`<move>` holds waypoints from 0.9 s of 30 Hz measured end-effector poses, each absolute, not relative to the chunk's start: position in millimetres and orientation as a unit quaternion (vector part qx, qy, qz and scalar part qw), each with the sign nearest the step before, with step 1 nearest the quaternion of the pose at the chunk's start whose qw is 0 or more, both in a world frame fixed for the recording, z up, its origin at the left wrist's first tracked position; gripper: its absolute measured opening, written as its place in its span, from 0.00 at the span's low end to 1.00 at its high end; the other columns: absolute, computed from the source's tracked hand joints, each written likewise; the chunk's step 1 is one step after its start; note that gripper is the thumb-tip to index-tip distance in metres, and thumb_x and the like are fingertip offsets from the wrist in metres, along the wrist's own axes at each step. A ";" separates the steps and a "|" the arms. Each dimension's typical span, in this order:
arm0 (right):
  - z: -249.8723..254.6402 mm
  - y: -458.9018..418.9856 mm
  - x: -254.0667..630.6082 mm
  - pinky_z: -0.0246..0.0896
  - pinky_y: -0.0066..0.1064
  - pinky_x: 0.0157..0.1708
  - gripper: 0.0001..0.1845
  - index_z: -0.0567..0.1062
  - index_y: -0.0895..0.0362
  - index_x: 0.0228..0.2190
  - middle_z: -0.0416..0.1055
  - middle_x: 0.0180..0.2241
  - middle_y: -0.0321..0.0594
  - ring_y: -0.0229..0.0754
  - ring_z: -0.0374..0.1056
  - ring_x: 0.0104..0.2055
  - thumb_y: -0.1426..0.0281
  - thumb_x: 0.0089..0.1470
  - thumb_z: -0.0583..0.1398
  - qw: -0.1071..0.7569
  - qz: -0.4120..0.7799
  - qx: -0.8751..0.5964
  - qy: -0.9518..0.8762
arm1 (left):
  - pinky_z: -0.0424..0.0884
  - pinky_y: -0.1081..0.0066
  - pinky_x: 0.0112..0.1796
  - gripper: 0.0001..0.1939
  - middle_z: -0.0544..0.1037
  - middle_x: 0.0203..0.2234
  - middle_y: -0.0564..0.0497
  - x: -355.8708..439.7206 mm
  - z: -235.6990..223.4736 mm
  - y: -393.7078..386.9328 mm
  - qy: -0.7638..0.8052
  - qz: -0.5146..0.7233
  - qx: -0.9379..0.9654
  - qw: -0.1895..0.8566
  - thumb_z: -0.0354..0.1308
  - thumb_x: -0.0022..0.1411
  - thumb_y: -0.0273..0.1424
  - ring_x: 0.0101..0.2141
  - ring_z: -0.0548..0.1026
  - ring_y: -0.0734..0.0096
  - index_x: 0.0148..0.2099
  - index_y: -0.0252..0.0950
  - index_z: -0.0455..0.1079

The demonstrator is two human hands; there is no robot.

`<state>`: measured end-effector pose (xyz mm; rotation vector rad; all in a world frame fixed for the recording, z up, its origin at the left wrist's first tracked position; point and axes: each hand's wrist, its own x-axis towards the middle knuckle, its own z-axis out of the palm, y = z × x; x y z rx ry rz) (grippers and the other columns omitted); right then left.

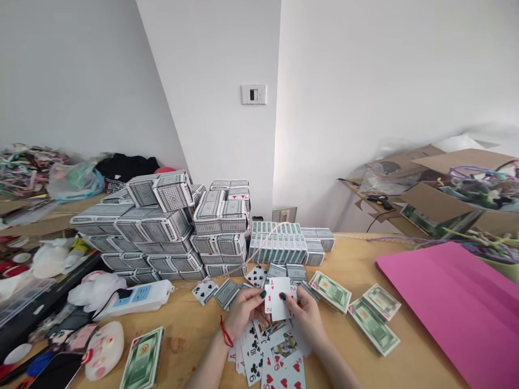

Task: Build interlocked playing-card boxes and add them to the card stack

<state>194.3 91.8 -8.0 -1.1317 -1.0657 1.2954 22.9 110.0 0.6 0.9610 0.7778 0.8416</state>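
My left hand [244,314], with a red string at its wrist, pinches the left edge of a few playing cards [280,298]. My right hand [308,316] grips their right side, thumb flat on the front card. An ace and a two of hearts show there, overlapping. Below my hands, face-up cards [253,348] lie spread in a loose pile, with clubs, hearts and court cards showing. Just beyond my fingers lie face-down cards [277,271] and a few face-up spade or club cards [205,290].
Tall stacks of grey-backed card decks [162,227] stand at the back left, with green-edged boxes [278,243] beside them. Green card boxes [375,327] lie right, one [142,359] left. Pink sheets [450,308] cover the right side. A power strip [135,300] lies left.
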 end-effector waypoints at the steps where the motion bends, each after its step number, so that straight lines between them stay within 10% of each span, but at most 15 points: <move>1: -7.5 90.8 193.4 0.58 0.28 0.22 0.20 0.68 0.58 0.26 0.69 0.22 0.37 0.40 0.63 0.23 0.53 0.43 0.61 0.531 0.552 -0.466 -0.442 | 0.68 0.71 0.23 0.14 0.73 0.19 0.49 21.9 1.4 110.6 0.350 0.371 0.438 0.740 0.57 0.53 0.40 0.20 0.71 0.71 0.32 0.33 0.74; 11: -20.3 87.9 184.2 0.64 0.32 0.31 0.20 0.68 0.56 0.33 0.69 0.30 0.38 0.43 0.65 0.31 0.54 0.43 0.61 0.582 0.508 -0.494 -0.399 | 0.66 0.72 0.36 0.14 0.76 0.35 0.46 31.8 4.5 108.9 0.332 0.398 0.462 0.720 0.61 0.52 0.36 0.32 0.71 0.71 0.40 0.34 0.75; 27: -24.0 85.6 184.7 0.57 0.25 0.18 0.16 0.61 0.53 0.29 0.59 0.22 0.31 0.35 0.57 0.21 0.54 0.49 0.56 0.554 0.506 -0.495 -0.438 | 0.69 0.68 0.35 0.19 0.78 0.28 0.45 38.2 -0.6 110.1 0.376 0.417 0.389 0.730 0.63 0.48 0.39 0.30 0.74 0.67 0.39 0.30 0.74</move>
